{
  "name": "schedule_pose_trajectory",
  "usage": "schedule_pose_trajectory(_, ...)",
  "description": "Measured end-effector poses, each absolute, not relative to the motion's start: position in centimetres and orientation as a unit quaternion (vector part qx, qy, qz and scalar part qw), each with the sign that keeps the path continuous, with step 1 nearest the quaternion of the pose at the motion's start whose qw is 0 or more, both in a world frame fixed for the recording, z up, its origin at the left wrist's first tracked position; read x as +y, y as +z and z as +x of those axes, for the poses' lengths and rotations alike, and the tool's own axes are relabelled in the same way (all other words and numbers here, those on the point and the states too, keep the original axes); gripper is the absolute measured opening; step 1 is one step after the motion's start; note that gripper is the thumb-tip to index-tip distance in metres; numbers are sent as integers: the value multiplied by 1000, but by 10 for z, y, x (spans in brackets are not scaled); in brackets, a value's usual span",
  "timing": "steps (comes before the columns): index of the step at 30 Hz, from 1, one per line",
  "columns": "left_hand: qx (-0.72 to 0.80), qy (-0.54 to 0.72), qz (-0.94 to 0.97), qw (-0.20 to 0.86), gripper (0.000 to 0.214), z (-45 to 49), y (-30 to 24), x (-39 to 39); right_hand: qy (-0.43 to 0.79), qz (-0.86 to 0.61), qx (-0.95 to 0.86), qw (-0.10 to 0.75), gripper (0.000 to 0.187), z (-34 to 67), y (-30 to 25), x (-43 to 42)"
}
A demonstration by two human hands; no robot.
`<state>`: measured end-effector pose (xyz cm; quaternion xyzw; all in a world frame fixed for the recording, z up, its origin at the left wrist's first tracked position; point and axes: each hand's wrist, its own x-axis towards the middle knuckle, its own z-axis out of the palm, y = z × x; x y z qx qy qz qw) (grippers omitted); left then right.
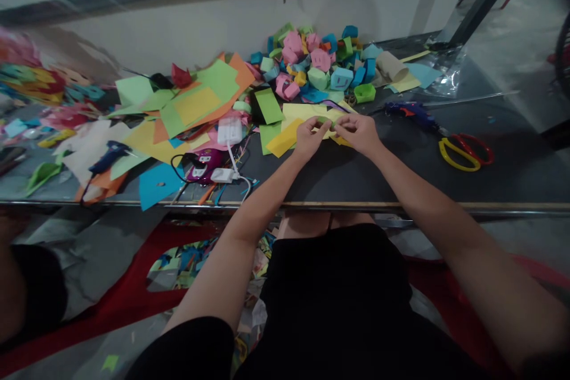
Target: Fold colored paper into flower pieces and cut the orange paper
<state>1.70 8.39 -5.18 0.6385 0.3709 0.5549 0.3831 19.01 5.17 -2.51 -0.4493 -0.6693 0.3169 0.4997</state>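
Observation:
My left hand (313, 135) and my right hand (357, 132) meet above the table, fingertips close together. Between them is a small piece of green paper (328, 123), pinched by the fingers of both hands; its exact shape is partly hidden. Pale yellow sheets (303, 110) lie just behind and under the hands. Beside my left hand rests a deeper yellow strip (284, 139), with a green paper rectangle (269, 106) behind it. A little green folded paper piece (364, 92) sits beyond my right hand.
Colourful folded paper pieces (320, 59) are heaped against the wall. To the right lie a blue glue gun (412, 114) and red-and-yellow-handled scissors (461, 154). At left are loose paper sheets (198, 101), a purple power strip (205, 166) and another glue gun (108, 156). Another person's arm (11, 291) shows at far left.

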Motion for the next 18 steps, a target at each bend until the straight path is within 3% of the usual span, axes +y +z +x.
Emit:
schedule_pose_trajectory(5,376,542,644,387,43,18,-52,85,338,-418,-678,501,47,190,-25,53)
schedule_pose_trajectory(11,401,558,653,317,48,17,-42,77,308,-425,-672,522,43,188,-28,55)
schedule_pose_trajectory(18,413,557,671,262,25,16,-43,73,295,-461,-660,515,44,187,-29,54)
